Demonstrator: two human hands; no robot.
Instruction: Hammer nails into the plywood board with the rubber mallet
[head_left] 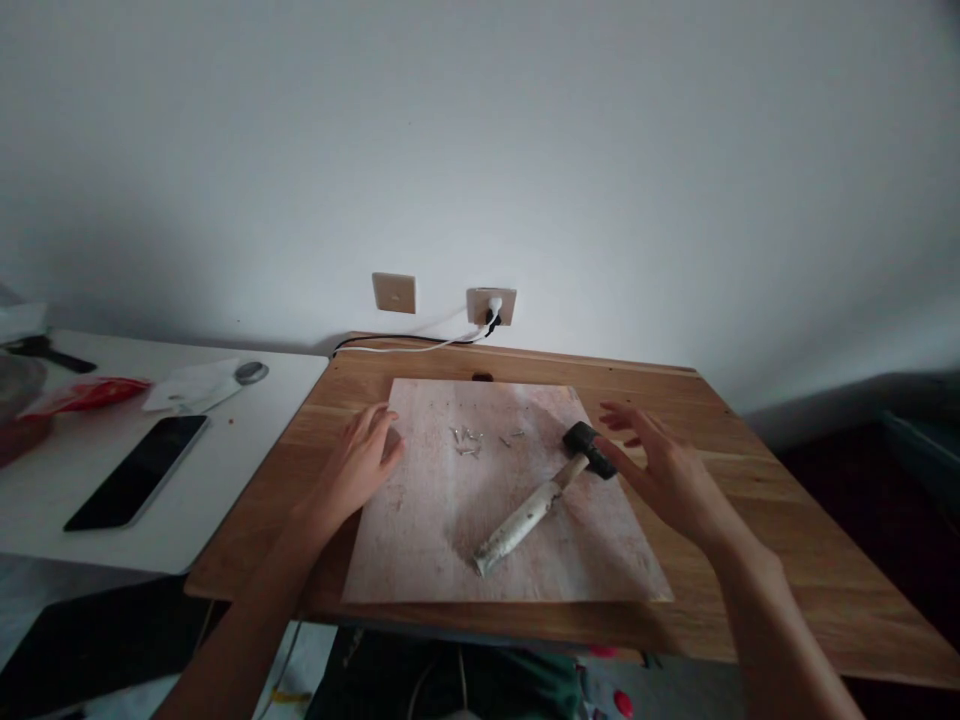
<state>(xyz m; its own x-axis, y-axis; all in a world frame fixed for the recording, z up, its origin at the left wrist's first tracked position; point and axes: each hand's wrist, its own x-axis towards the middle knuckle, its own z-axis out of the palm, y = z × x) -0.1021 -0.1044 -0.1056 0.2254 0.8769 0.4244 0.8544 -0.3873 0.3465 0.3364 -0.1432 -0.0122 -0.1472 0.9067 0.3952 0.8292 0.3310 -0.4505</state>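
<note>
A pale, whitish board (420,540) lies on a wooden table (720,440). On the board rests a hammer (525,515) with a black head and a light wrapped handle, slanting toward the front left. Several small nails (466,440) are scattered left of its head. My left hand (361,460) is at the board's left edge, fingers loosely spread and holding nothing. Over the board's right edge, my right hand (664,465) has its fingers apart. Its thumb reaches the hammer head; whether they touch, I cannot tell.
On a white table (247,470) to the left lie a black phone (139,472), a red plastic item (97,395) and a white paper (187,385). Cords (420,345) run along the table's back edge to a wall socket (491,306).
</note>
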